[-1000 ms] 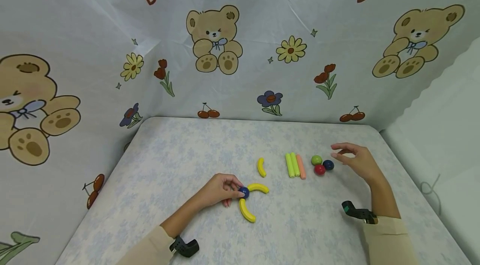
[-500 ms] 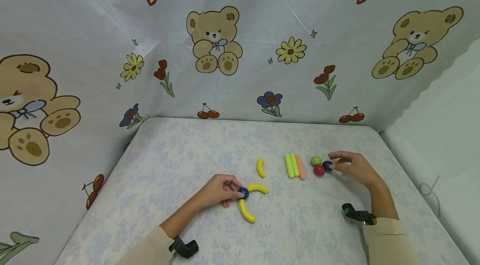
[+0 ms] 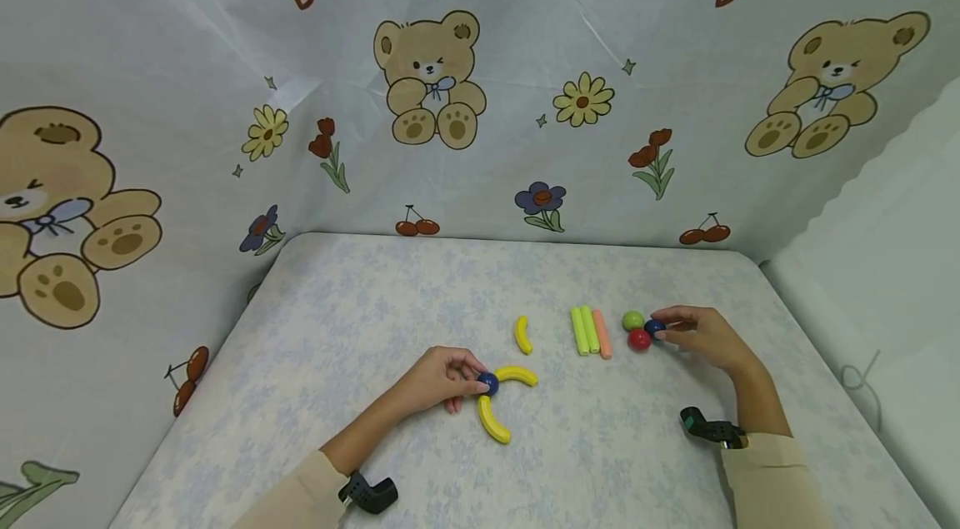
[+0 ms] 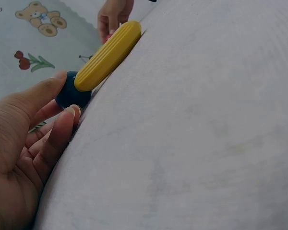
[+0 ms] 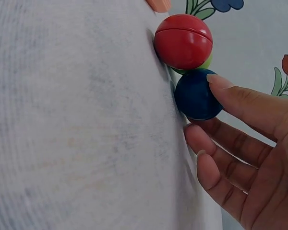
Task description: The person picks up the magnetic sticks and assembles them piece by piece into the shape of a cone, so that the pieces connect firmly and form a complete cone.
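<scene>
My left hand (image 3: 444, 379) pinches a dark blue ball (image 3: 488, 383) between thumb and fingers, down at the table. Two curved yellow sticks meet that ball: one yellow stick (image 3: 517, 375) points right, the other yellow stick (image 3: 492, 421) points toward me. In the left wrist view a ribbed yellow stick (image 4: 110, 55) touches the blue ball (image 4: 73, 93). Over on the right, my right hand (image 3: 705, 335) pinches a second dark blue ball (image 5: 198, 95) by thumb and fingers. Beside it sit a red ball (image 5: 184, 42) and a green ball (image 3: 633, 320), the green one mostly hidden in the right wrist view.
A third curved yellow stick (image 3: 522, 334) lies alone near the middle. Two straight lime sticks (image 3: 584, 330) and an orange stick (image 3: 602, 334) lie side by side left of the balls. A bear-printed cloth (image 3: 480, 179) hangs behind the table (image 3: 360, 296).
My right hand has moved left and slightly down onto the blue ball in the cluster and now pinches it. The left hand has stayed in place.
</scene>
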`<state>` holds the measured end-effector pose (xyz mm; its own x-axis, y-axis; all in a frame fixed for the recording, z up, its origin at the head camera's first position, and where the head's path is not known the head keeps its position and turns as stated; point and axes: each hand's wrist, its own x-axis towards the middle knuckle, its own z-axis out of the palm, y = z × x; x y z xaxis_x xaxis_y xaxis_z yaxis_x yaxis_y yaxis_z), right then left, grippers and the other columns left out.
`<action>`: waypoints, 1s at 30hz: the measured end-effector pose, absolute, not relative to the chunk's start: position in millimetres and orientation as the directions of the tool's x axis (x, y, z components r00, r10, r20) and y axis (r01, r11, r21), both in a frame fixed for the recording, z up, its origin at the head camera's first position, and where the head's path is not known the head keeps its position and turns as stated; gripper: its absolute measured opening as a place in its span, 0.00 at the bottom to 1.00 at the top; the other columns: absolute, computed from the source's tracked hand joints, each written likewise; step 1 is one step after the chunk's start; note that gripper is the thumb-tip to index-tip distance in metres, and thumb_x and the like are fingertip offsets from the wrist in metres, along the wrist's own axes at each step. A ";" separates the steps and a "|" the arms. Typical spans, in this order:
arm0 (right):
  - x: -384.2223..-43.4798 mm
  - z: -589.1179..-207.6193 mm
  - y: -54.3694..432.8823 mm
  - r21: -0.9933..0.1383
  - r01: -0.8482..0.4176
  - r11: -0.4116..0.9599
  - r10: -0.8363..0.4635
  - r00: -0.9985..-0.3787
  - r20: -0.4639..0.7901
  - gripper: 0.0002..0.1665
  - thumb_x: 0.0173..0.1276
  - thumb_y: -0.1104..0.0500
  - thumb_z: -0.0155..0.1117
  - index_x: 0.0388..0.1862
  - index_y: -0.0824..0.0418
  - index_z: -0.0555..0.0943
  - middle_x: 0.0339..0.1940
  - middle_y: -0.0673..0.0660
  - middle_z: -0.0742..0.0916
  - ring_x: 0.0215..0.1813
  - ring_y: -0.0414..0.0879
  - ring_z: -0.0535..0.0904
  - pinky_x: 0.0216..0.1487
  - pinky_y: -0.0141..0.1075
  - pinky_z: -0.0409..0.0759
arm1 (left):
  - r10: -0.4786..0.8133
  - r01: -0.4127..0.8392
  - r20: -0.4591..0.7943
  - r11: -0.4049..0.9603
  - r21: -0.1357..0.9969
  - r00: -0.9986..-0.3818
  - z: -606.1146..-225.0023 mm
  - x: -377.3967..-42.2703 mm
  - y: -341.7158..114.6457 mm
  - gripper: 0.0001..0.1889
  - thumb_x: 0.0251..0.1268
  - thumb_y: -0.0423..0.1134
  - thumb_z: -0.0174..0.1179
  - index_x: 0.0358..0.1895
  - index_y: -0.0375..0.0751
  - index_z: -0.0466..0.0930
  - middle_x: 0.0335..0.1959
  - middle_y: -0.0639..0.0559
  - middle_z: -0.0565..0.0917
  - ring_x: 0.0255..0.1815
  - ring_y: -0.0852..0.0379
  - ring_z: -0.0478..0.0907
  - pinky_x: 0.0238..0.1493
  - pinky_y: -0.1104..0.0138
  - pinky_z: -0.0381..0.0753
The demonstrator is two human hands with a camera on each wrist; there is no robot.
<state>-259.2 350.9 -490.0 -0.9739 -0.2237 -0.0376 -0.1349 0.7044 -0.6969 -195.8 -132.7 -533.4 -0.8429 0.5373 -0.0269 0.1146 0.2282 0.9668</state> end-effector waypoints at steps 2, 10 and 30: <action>-259.2 -489.5 350.9 -0.694 -0.116 0.711 -0.207 -0.977 -0.049 0.25 0.71 0.52 0.70 0.62 0.65 0.81 0.58 0.68 0.84 0.52 0.59 0.82 0.38 0.39 0.84 | 0.539 0.116 -0.027 0.229 0.966 -0.842 -533.4 -196.3 -132.6 0.11 0.62 0.47 0.73 0.46 0.51 0.88 0.32 0.49 0.87 0.16 0.54 0.79 0.19 0.58 0.84; -258.3 -482.4 351.0 -0.705 -0.064 0.706 -0.131 -0.990 -0.042 0.31 0.71 0.45 0.69 0.63 0.66 0.80 0.54 0.66 0.86 0.46 0.53 0.84 0.38 0.40 0.85 | 0.540 0.118 -0.026 0.230 0.966 -0.842 -529.2 -195.2 -131.4 0.11 0.63 0.46 0.73 0.47 0.52 0.88 0.32 0.49 0.87 0.16 0.53 0.80 0.19 0.58 0.84; -243.2 -459.2 304.5 -0.727 -0.150 0.670 -0.123 -0.988 0.090 0.26 0.71 0.49 0.70 0.60 0.65 0.82 0.50 0.66 0.87 0.44 0.57 0.86 0.41 0.38 0.86 | 0.522 0.117 -0.029 0.243 0.963 -0.852 -527.7 -191.9 -130.2 0.10 0.63 0.46 0.73 0.45 0.52 0.88 0.31 0.50 0.87 0.15 0.55 0.78 0.18 0.61 0.83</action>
